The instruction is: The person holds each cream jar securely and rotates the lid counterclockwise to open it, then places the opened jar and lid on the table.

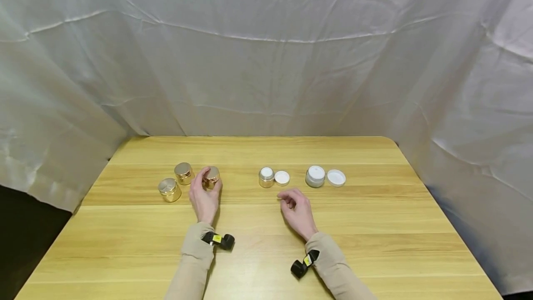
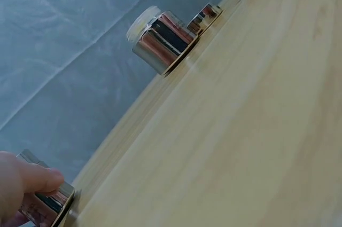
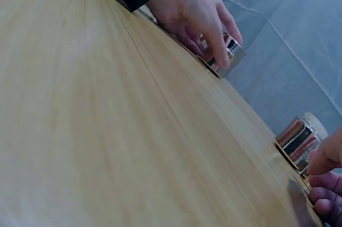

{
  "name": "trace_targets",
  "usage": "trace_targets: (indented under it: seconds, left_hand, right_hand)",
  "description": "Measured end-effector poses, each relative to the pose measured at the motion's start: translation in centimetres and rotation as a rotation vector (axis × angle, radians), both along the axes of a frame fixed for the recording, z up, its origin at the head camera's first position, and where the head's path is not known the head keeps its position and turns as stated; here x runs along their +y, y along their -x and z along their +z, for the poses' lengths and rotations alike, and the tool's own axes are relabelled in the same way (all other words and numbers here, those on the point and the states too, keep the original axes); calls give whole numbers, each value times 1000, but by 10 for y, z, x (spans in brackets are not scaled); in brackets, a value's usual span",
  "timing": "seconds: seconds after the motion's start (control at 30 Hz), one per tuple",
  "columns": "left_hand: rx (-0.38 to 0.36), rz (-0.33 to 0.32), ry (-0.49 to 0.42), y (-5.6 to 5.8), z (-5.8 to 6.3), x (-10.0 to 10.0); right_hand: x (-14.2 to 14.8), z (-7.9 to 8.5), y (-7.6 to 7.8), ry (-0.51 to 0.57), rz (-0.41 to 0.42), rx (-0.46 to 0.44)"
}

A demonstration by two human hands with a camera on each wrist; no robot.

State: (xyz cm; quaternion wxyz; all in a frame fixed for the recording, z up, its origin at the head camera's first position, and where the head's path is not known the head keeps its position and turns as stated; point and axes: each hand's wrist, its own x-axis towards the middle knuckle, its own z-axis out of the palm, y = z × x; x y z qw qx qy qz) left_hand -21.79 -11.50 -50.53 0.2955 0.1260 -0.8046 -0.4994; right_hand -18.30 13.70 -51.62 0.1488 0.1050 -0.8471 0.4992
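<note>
My left hand (image 1: 205,202) grips a lidded gold jar (image 1: 213,175) by its sides, thumb on the right and fingers on the left. In the left wrist view the thumb lies along the shiny wall of the jar (image 2: 44,205), which stands on the table. Loosely curled and holding nothing, my right hand (image 1: 298,212) hovers over the table at the middle right. Beyond its fingers stands an uncapped gold jar (image 1: 266,178) with a white top, its white-lined lid (image 1: 281,178) lying right beside it. In the right wrist view that jar (image 3: 299,140) is partly behind the fingers.
Two more lidded gold jars, one at the back (image 1: 183,173) and one nearer (image 1: 169,190), stand left of my left hand. Farther right is an uncapped frosted jar (image 1: 315,177) with its lid (image 1: 336,178) beside it. A grey curtain (image 1: 266,68) hangs behind the wooden table (image 1: 250,253).
</note>
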Motion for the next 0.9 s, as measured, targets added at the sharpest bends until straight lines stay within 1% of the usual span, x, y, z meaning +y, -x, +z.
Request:
trace_targets:
  seconds: [0.13,0.23,0.4,0.53,0.6,0.67,0.73,0.8,0.9]
  left_hand:
    - [-28,-22,57,-1,0,0]
    - [-28,-67,87,-2,-1,0]
    - [-21,-163,116,-3,-4,-2]
    - [-48,-214,134,-6,-6,-2]
    - [-50,-242,138,-7,-7,-2]
    - [-45,-287,121,-8,-8,-2]
    - [-33,-350,93,-9,-8,-1]
    - [-26,-417,41,-11,-7,0]
    - [-50,-490,-55,-13,-6,3]
  right_hand:
    - [0,1,0,-3,1,1]
    - [0,1,0,-5,0,-2]
    - [0,0,0,-5,-1,-4]
    - [-1,0,0,-11,-2,6]
    - [-1,-1,0,-11,-3,10]
    - [0,-1,0,-12,-3,10]
    - [0,-1,0,-9,-3,8]
    - [0,-1,0,-6,-3,7]
    - [0,-1,0,-5,-2,8]
